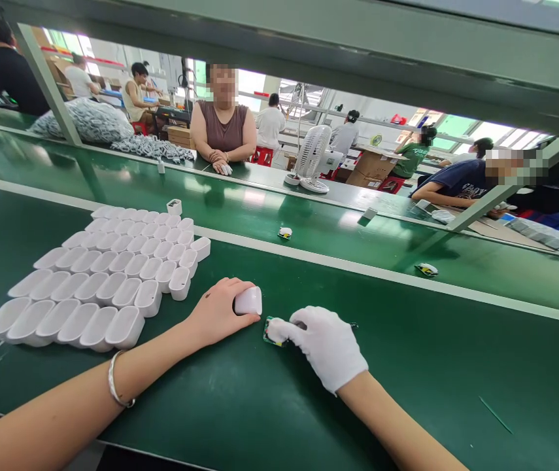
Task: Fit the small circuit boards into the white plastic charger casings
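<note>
My left hand [220, 311], bare and with a bangle at the wrist, is wrapped round a small white plastic housing [250, 301] just above the green work surface. My right hand [325, 343] wears a white glove. Its fingers are closed on a small green circuit board [268, 330], partly covered by the gloved fingertip. The board is a little below and to the right of the housing, apart from it. Left of my hands stand rows of open white plastic housings [125, 261]. A small dark end of something shows behind my right glove; I cannot make it out.
Beyond a pale strip runs a green belt carrying one circuit board [285, 233] and another board [427, 269]. A single housing [174, 207] sits behind the rows. A white fan [313, 157] and a person [224, 127] are across the belt. A metal frame [308, 52] hangs overhead.
</note>
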Demonstrator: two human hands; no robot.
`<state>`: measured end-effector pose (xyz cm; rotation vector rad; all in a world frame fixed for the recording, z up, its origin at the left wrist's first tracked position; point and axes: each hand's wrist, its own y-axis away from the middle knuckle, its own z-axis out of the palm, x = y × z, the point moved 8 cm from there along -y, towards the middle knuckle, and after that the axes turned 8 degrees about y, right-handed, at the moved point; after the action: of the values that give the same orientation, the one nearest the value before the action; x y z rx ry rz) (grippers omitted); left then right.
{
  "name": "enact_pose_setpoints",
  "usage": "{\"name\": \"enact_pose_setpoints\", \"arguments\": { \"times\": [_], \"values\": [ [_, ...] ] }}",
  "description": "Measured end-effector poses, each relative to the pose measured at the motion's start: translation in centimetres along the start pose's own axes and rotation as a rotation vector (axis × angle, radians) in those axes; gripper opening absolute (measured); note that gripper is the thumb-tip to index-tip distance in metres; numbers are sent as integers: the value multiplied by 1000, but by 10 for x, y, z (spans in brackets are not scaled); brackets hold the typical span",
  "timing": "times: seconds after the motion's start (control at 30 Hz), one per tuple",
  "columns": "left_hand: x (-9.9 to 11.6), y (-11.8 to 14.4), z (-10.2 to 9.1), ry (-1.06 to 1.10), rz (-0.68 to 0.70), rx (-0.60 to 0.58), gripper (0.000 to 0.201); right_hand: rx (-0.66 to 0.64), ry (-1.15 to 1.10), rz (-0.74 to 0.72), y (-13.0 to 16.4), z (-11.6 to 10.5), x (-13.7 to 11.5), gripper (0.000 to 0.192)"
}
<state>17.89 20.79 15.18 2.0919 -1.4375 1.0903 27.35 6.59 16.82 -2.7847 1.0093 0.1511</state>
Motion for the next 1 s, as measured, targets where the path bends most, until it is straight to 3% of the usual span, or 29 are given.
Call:
{"name": "enact_pose_setpoints", "arguments": {
  "times": [0.1,0.23,0.33,0.43,0.57,0.73,0.83,1.0],
  "values": [
    [-3,-1,-3,-17,1,39,42,47,-21,-22,-3,-7,12,31],
    [-1,-1,-2,20,51,26,44,-52,-166,-294,-1,4,4,46],
    [3,1,1,76,92,-14,45,-62,-207,-366,0,11,-2,38],
    [3,1,3,109,102,-25,45,73,-169,-386,0,3,-9,28],
    [3,0,4,152,105,-39,46,371,-142,-537,11,-28,-23,21],
    [10,2,7,190,186,-84,44,655,-185,-638,27,-55,-27,25],
    [17,4,6,210,257,-79,43,725,-152,-686,31,-58,-32,26],
    [20,5,4,214,296,-54,43,738,-74,-731,34,-58,-38,17]
  ]
}}
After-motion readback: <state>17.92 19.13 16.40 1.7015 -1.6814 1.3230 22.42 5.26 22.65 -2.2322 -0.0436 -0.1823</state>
